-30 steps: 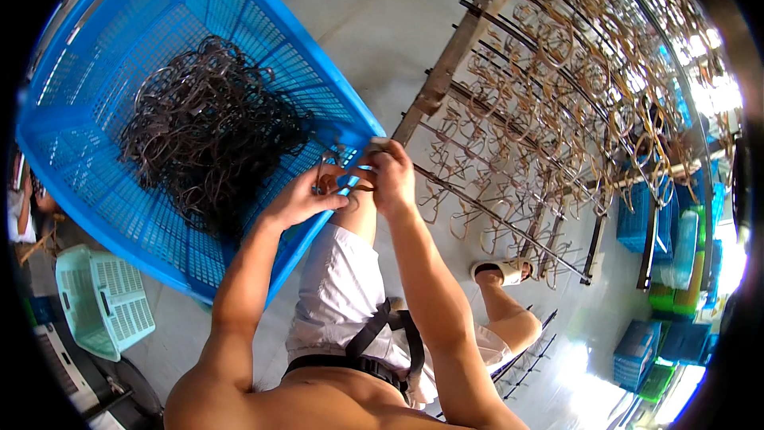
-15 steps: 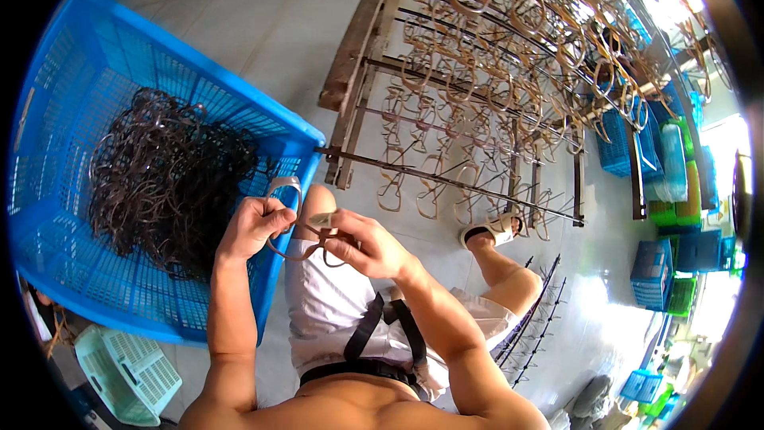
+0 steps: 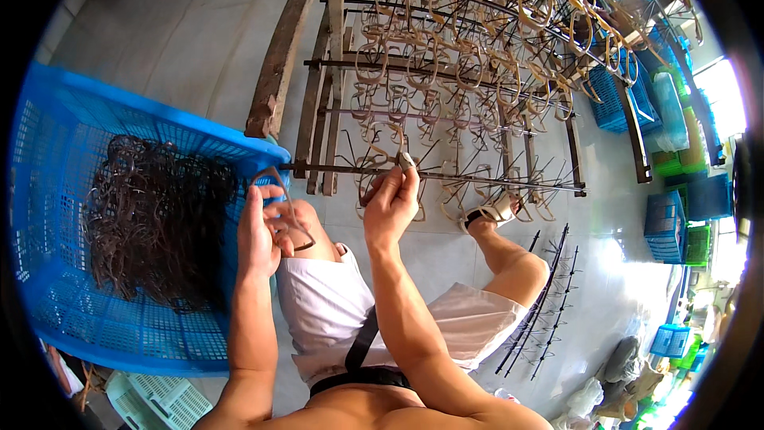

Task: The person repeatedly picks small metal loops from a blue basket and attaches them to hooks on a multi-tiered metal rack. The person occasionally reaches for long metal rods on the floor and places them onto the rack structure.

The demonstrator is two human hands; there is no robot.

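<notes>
My left hand (image 3: 259, 232) is partly curled, with a thin brown eyeglass frame (image 3: 288, 203) held upright between thumb and fingers beside the basket's corner. My right hand (image 3: 392, 205) is raised at the rack's near rod, thumb and fingers pinched together. From its fingertips sticks out a small pale flat piece (image 3: 407, 162), its kind unclear. Tan eyeglass frames (image 3: 472, 179) hang along the rack (image 3: 274, 87), and one touches or nearly touches my right fingertips. The blue basket (image 3: 171, 123) on my left holds a tangled heap of dark brown frames (image 3: 155, 223).
Bare spiked rods (image 3: 521, 310) lie on the floor to the right of my leg. A pale green basket (image 3: 155, 398) stands at lower left. Blue crates (image 3: 667, 227) and plastic bags (image 3: 585, 404) are at the right. My sandalled foot (image 3: 492, 211) is under the rack's near edge.
My hands have parted. The right moved from the frame between them up to the rack's near rod; the left kept the brown frame. My view shifted, so the rack appears further left.
</notes>
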